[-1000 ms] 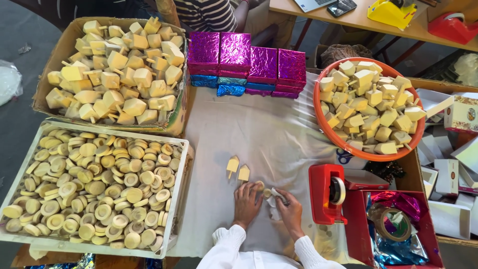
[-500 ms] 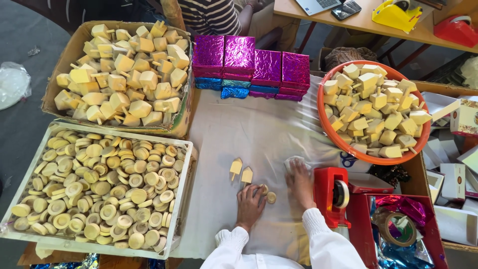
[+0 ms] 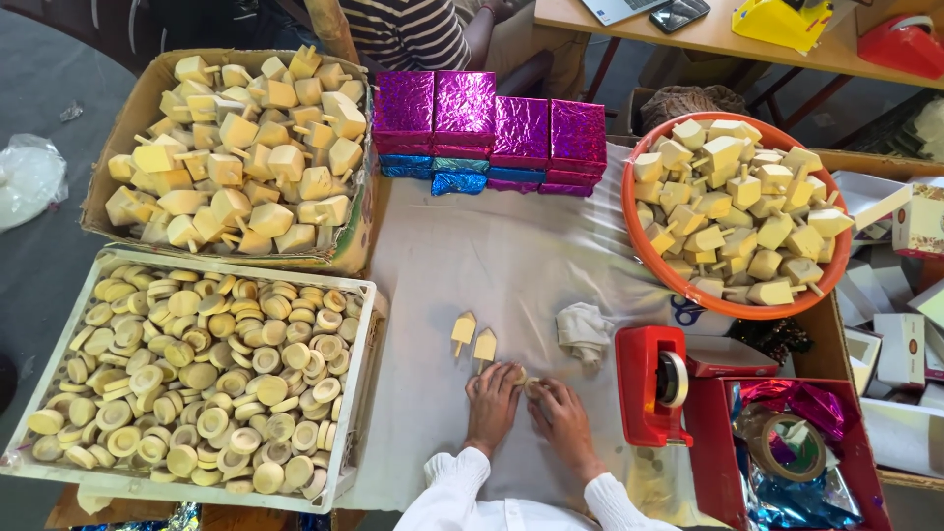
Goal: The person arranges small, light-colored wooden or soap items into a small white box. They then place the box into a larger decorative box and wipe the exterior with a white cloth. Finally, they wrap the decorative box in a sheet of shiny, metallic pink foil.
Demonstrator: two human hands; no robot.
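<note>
pinching small wooden discs (image 3: 531, 382), both hands (image 3: 529, 413) sit between disc crate (image 3: 362, 393) and block-filled orange tub (image 3: 644, 258).

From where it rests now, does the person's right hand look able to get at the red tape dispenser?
Probably yes. The right hand lies on the white cloth just left of the red tape dispenser, with only bare cloth between them. The crumpled rag sits farther up, out of the way.

Orange bowl (image 3: 644, 258) of wooden pieces, red tape dispenser (image 3: 649, 385), magenta foil boxes (image 3: 492, 128).
</note>
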